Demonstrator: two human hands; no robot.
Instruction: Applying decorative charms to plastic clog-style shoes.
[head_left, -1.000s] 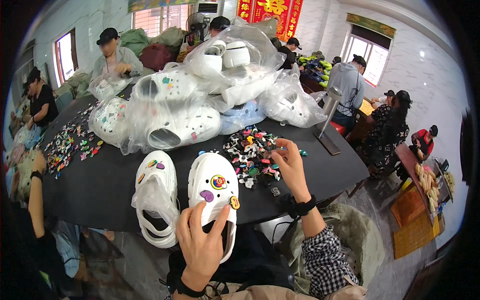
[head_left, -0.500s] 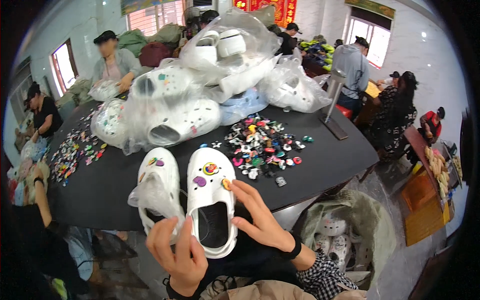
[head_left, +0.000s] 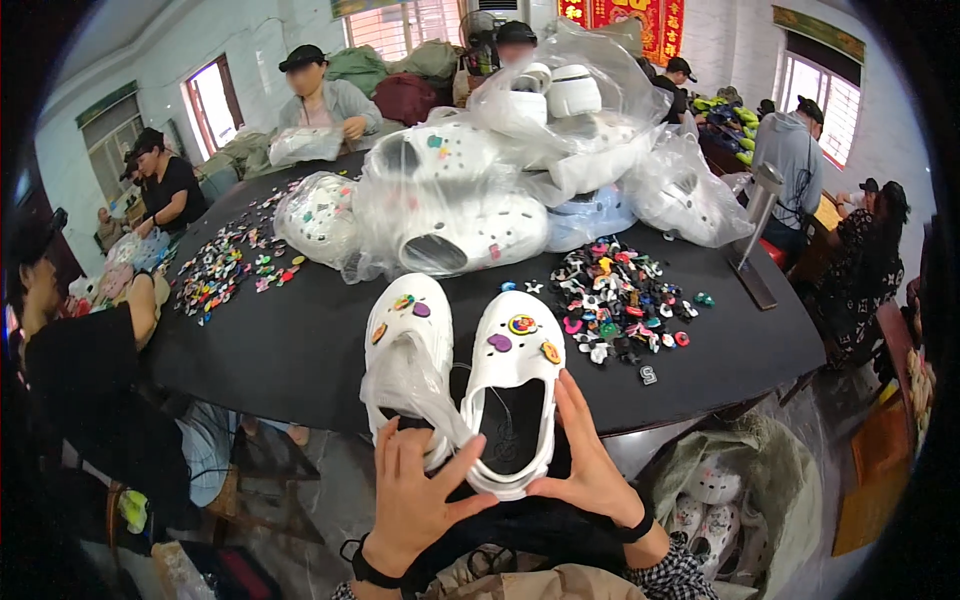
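Two white clogs with holes and colourful shoe charms rest at the table's near edge, toes pointing away. The left clog (head_left: 410, 310) has clear plastic film (head_left: 415, 380) bunched over its opening. The right clog (head_left: 515, 350) shows a dark insole. It carries a round multicoloured charm (head_left: 522, 324), a purple charm (head_left: 500, 343) and an orange charm (head_left: 550, 352). My right hand (head_left: 590, 470) grips this clog's right side, thumb at the heel. My left hand (head_left: 415, 500) curls over the left clog's heel, index finger and thumb against the right clog's heel.
Bagged clogs (head_left: 470, 235) are piled on the black table (head_left: 270, 370). Loose charms lie in heaps to the right (head_left: 620, 300) and left (head_left: 215, 265). A metal stand (head_left: 755, 235) occupies the right edge. Below is a sack (head_left: 790, 470) of clogs. Several people work around.
The view has swung left, shifting the scene rightward. My right hand has slid from the orange charm down to the clog's side and heel. My left hand has closed in on the heels.
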